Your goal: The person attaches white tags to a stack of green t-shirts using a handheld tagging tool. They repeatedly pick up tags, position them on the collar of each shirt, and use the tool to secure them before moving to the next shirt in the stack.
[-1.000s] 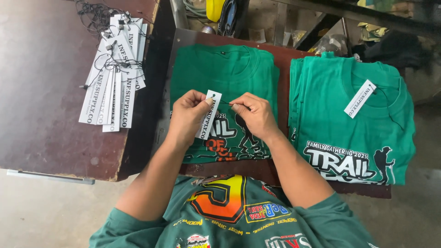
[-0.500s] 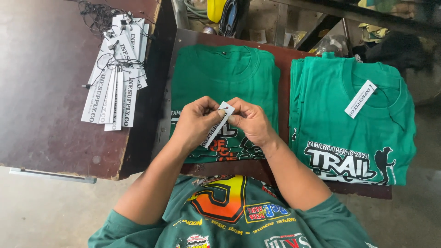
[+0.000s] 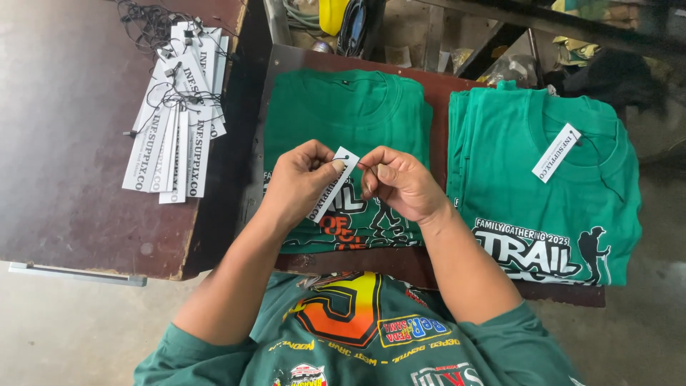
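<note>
Green folded shirts lie side by side on the brown board (image 3: pixel 429 261): the left shirt (image 3: pixel 343 114) under the hands, the right shirt (image 3: pixel 550 179) already carrying a white tag (image 3: pixel 556 152); a loose pile of spare tags (image 3: pixel 175 121) rests on the dark table (image 3: pixel 71 143); since a second ago the hands have closed together; the left hand (image 3: pixel 296 179) pinches the white hang tag (image 3: pixel 332 184), tilted, above the left shirt's print; the right hand (image 3: pixel 400 179) now grips at its top end, seemingly working its string, too fine to make out.

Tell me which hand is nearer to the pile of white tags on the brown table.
Left. The left hand holds a white tag over the green shirt, just right of the pile of tags; the right hand is farther right.
</note>
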